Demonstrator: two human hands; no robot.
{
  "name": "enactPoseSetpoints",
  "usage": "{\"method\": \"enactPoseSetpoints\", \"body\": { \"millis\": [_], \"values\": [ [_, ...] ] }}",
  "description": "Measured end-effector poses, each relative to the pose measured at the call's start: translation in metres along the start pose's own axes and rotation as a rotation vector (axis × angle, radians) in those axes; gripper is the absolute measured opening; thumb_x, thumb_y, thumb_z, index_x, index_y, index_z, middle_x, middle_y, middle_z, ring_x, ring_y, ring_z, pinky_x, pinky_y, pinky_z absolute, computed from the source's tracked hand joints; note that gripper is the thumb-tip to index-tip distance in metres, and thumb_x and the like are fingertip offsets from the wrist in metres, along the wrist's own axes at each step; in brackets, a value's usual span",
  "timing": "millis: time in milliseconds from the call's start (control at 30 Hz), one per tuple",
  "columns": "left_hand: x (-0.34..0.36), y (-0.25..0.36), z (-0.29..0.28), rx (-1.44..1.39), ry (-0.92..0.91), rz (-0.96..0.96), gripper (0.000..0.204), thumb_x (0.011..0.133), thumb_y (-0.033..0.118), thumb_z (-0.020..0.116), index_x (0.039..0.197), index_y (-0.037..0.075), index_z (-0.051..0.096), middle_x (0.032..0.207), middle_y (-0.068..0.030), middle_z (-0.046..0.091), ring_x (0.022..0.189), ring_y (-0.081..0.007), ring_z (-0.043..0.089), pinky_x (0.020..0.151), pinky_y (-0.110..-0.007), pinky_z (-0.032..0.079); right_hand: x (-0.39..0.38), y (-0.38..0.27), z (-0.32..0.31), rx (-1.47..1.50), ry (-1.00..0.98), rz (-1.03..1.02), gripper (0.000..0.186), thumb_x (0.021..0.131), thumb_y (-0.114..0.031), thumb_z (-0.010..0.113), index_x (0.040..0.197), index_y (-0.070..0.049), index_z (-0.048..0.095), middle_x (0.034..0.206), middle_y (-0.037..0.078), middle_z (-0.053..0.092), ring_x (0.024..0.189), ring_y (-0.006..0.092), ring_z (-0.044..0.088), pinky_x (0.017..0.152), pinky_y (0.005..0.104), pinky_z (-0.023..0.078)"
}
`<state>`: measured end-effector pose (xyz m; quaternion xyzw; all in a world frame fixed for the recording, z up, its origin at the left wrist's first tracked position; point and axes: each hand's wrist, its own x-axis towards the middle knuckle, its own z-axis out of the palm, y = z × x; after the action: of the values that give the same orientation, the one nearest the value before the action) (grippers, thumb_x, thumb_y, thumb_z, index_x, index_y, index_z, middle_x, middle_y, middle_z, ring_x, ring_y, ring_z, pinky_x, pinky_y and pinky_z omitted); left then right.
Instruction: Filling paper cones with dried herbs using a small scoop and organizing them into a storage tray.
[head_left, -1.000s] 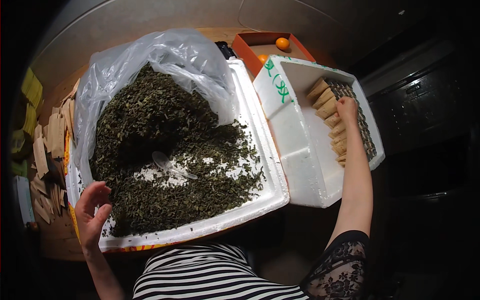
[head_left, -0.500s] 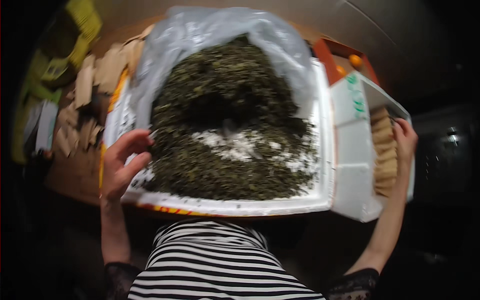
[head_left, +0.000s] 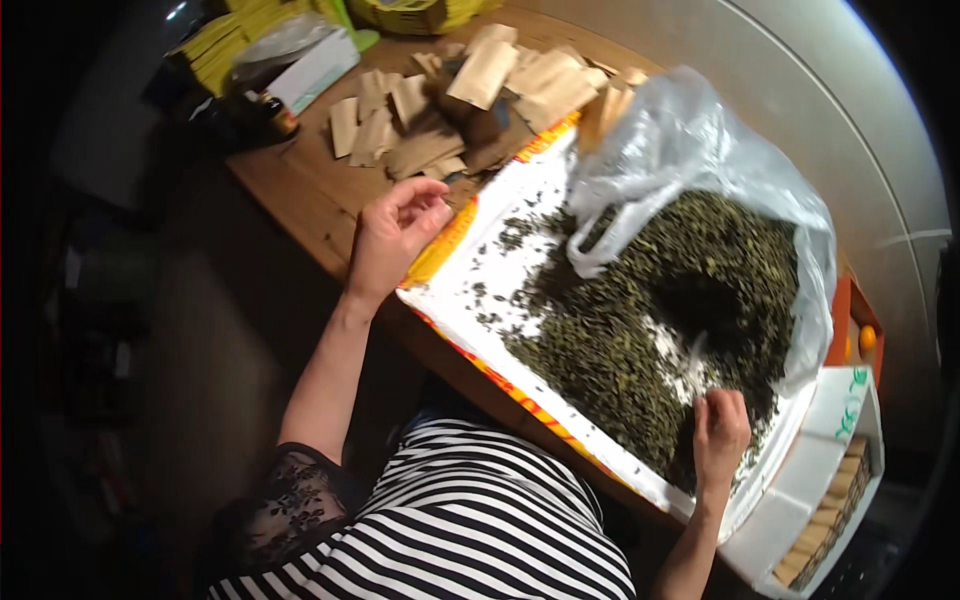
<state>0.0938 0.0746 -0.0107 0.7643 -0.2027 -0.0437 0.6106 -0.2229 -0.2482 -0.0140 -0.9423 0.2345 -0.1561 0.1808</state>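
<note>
My right grip (head_left: pixel 722 432) has just left the row of brown packets (head_left: pixel 832 497) in the white foam box (head_left: pixel 790 475) and is now low over the near edge of the dried leaves (head_left: pixel 605 360). My view has swung left, so the loose paper packets (head_left: pixel 485 75) on the wooden counter (head_left: pixel 295 205) show more fully. I judge that handling at the box has paused, with my hands divided between leaves and loose packets.

My left grip (head_left: pixel 400 232) is by the edge of the foam tray (head_left: pixel 470 265), just short of those packets, its thumb and curled fingers apart with nothing visible between them. My right fingers bend downward; I cannot tell whether they pinch anything.

The leaves are dark green, small and crumpled, heaped partly inside a clear plastic bag (head_left: pixel 660 135) and spread thinly across the tray. A shadowed hollow cuts into the heap, and beside it a blurred clear spoon (head_left: pixel 697 348) lies near my right fingers.
</note>
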Motion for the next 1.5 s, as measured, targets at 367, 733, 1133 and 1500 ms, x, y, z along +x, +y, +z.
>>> {"method": "enactPoseSetpoints", "body": {
  "millis": [367, 733, 1133, 1500],
  "values": [
    [0.118, -0.093, -0.063, 0.729, -0.008, 0.088, 0.069, 0.071, 0.021, 0.081, 0.128, -0.009, 0.056, 0.131, -0.0267, 0.058, 0.125, -0.0375, 0.055, 0.103, -0.041, 0.045, -0.004, 0.003, 0.013, -0.086, 0.183, -0.151, 0.004, 0.094, -0.002, 0.063, 0.095, 0.002, 0.062, 0.09, 0.012, 0.062, 0.07, 0.0211, 0.057, 0.065, 0.0319, 0.047],
    [0.108, -0.085, -0.073, 0.457, -0.011, 0.143, 0.056, 0.073, 0.014, 0.081, 0.121, -0.005, 0.061, 0.111, -0.0126, 0.065, 0.1, -0.0215, 0.064, 0.085, -0.032, 0.051, -0.012, -0.011, -0.001, 0.533, 0.146, 0.29, 0.004, 0.095, -0.001, 0.063, 0.097, 0.0, 0.066, 0.085, 0.0, 0.06, 0.072, 0.0071, 0.053, 0.064, 0.0211, 0.042],
    [-0.023, 0.065, 0.038, 0.74, -0.7, 0.469, 0.033, 0.075, 0.004, 0.066, 0.107, 0.003, 0.054, 0.102, -0.0142, 0.058, 0.088, -0.0347, 0.063, 0.074, -0.044, 0.052, 0.0, -0.043, -0.041, 0.13, 0.07, -0.134, 0.013, 0.084, 0.011, 0.065, 0.093, 0.002, 0.063, 0.09, 0.015, 0.066, 0.078, 0.0266, 0.065, 0.071, 0.0337, 0.053],
    [-0.019, 0.044, 0.085, 0.856, -0.84, 0.58, 0.021, 0.079, 0.006, 0.065, 0.095, 0.003, 0.052, 0.093, -0.0127, 0.055, 0.083, -0.0332, 0.063, 0.072, -0.043, 0.054, 0.012, -0.044, 0.004, 0.273, 0.042, -0.27, 0.014, 0.083, 0.012, 0.066, 0.092, 0.001, 0.062, 0.09, 0.013, 0.065, 0.077, 0.0264, 0.065, 0.065, 0.0323, 0.051]
  ]
}}
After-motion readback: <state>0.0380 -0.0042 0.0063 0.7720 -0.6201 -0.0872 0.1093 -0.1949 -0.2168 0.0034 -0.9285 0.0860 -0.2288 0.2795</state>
